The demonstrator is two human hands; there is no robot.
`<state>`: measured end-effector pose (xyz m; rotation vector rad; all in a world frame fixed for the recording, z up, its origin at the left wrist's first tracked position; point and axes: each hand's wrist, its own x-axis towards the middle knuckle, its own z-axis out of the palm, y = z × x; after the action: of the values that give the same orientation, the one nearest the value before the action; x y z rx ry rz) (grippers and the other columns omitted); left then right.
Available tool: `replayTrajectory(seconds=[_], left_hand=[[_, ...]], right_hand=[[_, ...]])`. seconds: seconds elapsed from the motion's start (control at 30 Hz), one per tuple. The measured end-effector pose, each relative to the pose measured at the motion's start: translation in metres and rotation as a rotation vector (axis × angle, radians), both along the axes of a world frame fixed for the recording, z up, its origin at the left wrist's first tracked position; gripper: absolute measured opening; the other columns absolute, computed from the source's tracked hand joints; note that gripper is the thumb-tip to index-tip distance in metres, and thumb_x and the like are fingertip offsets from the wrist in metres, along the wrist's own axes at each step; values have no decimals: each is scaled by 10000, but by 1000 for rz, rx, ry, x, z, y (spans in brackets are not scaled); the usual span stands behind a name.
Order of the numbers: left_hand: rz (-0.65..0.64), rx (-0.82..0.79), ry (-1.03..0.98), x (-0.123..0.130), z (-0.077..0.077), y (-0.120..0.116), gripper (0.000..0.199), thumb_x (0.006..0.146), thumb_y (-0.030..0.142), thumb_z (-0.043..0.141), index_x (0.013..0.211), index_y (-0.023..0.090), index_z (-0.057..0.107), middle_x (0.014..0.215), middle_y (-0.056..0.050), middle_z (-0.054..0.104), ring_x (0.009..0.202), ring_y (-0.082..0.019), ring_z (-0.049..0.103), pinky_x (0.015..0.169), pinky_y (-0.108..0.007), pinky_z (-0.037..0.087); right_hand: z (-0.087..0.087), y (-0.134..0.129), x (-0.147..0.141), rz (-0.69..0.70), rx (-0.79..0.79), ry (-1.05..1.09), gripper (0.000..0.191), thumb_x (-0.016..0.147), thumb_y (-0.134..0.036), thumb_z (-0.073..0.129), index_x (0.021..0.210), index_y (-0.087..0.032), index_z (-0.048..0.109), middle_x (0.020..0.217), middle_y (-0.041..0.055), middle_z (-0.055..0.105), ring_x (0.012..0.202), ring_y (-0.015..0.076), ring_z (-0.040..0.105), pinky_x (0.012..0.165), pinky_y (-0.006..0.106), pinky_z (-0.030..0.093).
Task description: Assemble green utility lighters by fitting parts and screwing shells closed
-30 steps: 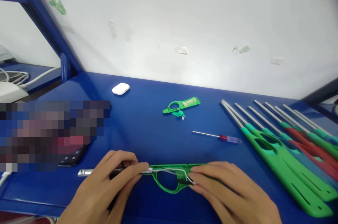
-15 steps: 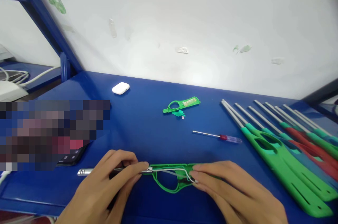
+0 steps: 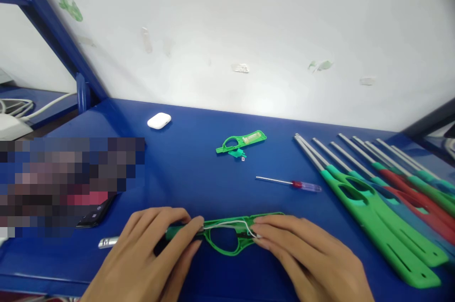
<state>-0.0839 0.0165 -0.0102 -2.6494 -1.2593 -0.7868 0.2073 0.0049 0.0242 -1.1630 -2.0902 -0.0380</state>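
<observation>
An opened green lighter shell [image 3: 225, 251] lies near the table's front edge, its finger loop toward me. A thin white wire [image 3: 227, 223] runs along its inside. My left hand [image 3: 152, 254] pinches the shell's left end, where a metal tube [image 3: 108, 242] sticks out past the fingers. Part of a dark green collar [image 3: 172, 232] shows beneath that hand. Closed on the handle end, my right hand [image 3: 305, 252] has its fingertips at the wire's bend. The fingers hide what lies under them.
Another green half shell [image 3: 250, 139] lies farther back with a small teal trigger piece [image 3: 236, 153]. A screwdriver [image 3: 305, 186] is in front of them. Several long lighters [image 3: 387, 226] fan out at right. A white case [image 3: 159, 121] and black phone [image 3: 94, 214] are at left.
My left fingertips have closed over the tube's inner end, which was visible before. The dark green collar now shows under them. The wire sits closer along the shell's upper edge.
</observation>
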Motion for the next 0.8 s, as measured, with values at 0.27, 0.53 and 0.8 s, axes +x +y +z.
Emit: replayTrajectory(seconds=[0.27, 0.53, 0.8], left_hand=[[-80, 12, 17, 32, 17, 16, 382, 1030, 54, 474, 1224, 251, 738, 1056, -42, 743, 868, -213, 674, 768, -368, 580], [-75, 79, -40, 30, 10, 19, 382, 1012, 19, 490, 1188, 260, 727, 1034, -14, 762, 854, -184, 700, 836, -344, 556], [-97, 149, 160, 17, -5, 14, 440, 1014, 37, 498, 1365, 239, 671, 1157, -49, 796, 985, -224, 760, 946, -380, 557]], right_hand=[[-2, -2, 5, 32, -48, 8, 264, 1112, -216, 588, 1062, -251, 844, 1038, -15, 878, 877, 129, 857, 818, 161, 670], [-1, 1, 0, -16, -7, 77, 334, 1144, -305, 564, 975, -253, 848, 948, -38, 874, 785, 111, 847, 797, 143, 661], [-7, -2, 4, -10, -80, 87, 211, 1114, -254, 617, 1062, -267, 821, 998, -52, 870, 842, 111, 846, 830, 153, 652]])
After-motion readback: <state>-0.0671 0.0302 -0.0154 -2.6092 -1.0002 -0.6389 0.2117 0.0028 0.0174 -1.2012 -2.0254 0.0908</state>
